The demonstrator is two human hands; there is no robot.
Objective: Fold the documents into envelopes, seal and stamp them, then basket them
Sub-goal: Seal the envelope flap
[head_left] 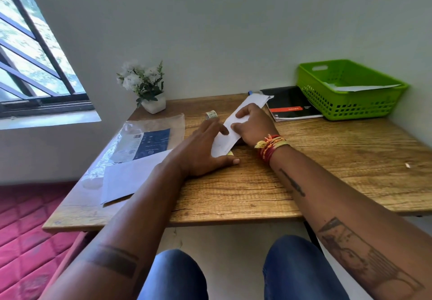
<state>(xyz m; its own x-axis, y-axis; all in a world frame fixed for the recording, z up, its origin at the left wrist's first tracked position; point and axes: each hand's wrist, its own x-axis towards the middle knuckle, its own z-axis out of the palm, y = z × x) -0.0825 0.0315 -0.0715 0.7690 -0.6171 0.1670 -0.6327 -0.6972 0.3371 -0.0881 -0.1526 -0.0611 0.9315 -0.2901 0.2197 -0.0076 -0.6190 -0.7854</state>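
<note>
A long white envelope [236,124] lies slanted on the wooden table [327,159], its far end by the notebook. My right hand [253,125] presses down on its middle, fingers bent over the paper. My left hand [207,149] lies flat with spread fingers on its near end, the thumb along the table. A small roll of stamps [211,114] stands just beyond my left fingers. A yellow-green scrap [230,153] peeks out under the envelope's near end. A green plastic basket [348,89] at the back right holds white paper [364,87].
A white sheet [131,176] lies at the near left on a clear plastic packet [149,140] with a blue printed insert. A black notebook [292,104] sits beside the basket. A white flower pot [153,104] stands at the back left by the wall.
</note>
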